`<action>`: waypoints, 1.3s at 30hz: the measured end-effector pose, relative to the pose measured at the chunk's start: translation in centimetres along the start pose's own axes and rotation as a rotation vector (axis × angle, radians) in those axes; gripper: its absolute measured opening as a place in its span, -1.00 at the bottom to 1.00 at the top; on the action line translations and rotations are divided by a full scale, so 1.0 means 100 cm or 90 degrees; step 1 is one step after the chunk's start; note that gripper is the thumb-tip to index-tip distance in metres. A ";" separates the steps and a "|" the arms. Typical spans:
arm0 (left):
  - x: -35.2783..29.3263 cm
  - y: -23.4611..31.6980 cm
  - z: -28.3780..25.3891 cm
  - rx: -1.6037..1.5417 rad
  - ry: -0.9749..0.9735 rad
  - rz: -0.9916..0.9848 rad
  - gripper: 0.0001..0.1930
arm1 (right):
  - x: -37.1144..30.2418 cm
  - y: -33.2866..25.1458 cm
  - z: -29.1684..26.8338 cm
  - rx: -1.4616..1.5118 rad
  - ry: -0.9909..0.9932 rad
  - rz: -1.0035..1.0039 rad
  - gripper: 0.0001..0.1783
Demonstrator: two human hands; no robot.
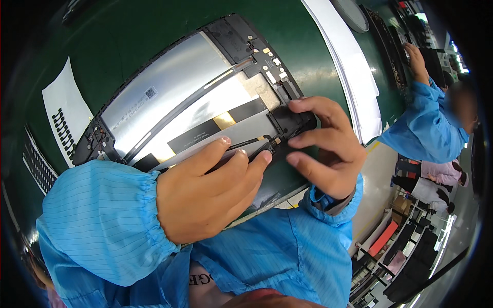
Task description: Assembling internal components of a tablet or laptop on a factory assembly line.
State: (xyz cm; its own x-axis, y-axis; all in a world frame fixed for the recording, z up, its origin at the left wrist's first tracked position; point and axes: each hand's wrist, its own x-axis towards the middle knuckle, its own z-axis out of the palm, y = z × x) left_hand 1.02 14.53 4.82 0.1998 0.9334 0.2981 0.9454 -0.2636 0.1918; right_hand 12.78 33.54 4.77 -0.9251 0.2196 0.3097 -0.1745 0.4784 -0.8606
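An opened tablet (pixel 167 82) lies aslant on the green bench, with silver battery packs and a black frame showing. A thin black ribbon cable (pixel 245 143) runs along its near edge to the near right corner. My left hand (pixel 210 192) lies over that near edge, fingers stretched out, the fingertips by the ribbon cable. Around the near right corner, my right hand (pixel 331 146) has its fingers bent and apart; one fingertip touches or nearly touches the frame. I see nothing held in it. Part of the tablet's near edge is hidden under my left hand and sleeve.
On the left lie a white sheet with black stickers (pixel 62 120) and another sticker strip (pixel 38 161). White papers (pixel 349 66) and a round grey lid-like object (pixel 352 14) are at the far right. A co-worker's blue sleeve (pixel 423 123) reaches the bench; shelves (pixel 395 246) stand beyond.
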 end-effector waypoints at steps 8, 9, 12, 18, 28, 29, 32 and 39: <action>0.000 0.000 0.000 -0.040 -0.005 -0.020 -0.65 | 0.001 0.001 0.003 -0.152 -0.062 -0.035 -0.82; 0.000 0.000 0.000 -0.049 -0.004 -0.018 -0.65 | 0.001 0.002 0.004 -0.154 -0.059 -0.037 -0.83; 0.000 -0.004 0.002 -0.045 -0.002 0.011 -0.64 | 0.002 0.003 0.004 -0.172 -0.056 -0.053 -0.84; 0.005 -0.004 -0.001 -0.078 -0.051 -0.018 -0.46 | 0.009 -0.011 0.012 -0.265 -0.049 -0.124 -0.82; -0.052 0.021 -0.051 -0.084 -0.052 -0.097 -0.37 | -0.004 0.017 -0.017 -0.029 0.076 0.064 -0.72; -0.076 0.023 -0.058 -0.047 -0.002 -0.172 -0.36 | -0.003 0.021 -0.022 0.010 0.086 0.144 -0.69; -0.140 0.043 -0.046 -0.054 0.144 -0.409 -0.34 | 0.023 0.017 -0.030 0.082 0.026 0.275 -0.64; -0.149 0.052 -0.028 0.040 -0.004 -0.461 -0.33 | 0.078 0.031 -0.020 0.118 -0.106 0.354 -0.53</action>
State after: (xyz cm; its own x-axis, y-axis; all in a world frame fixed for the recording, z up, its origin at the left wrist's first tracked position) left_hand 2.28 -1.43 4.03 -0.4800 0.8701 0.1123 0.8544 0.4346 0.2847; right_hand 5.68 38.46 5.31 -0.9322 0.2505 -0.2611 0.3081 0.1711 -0.9358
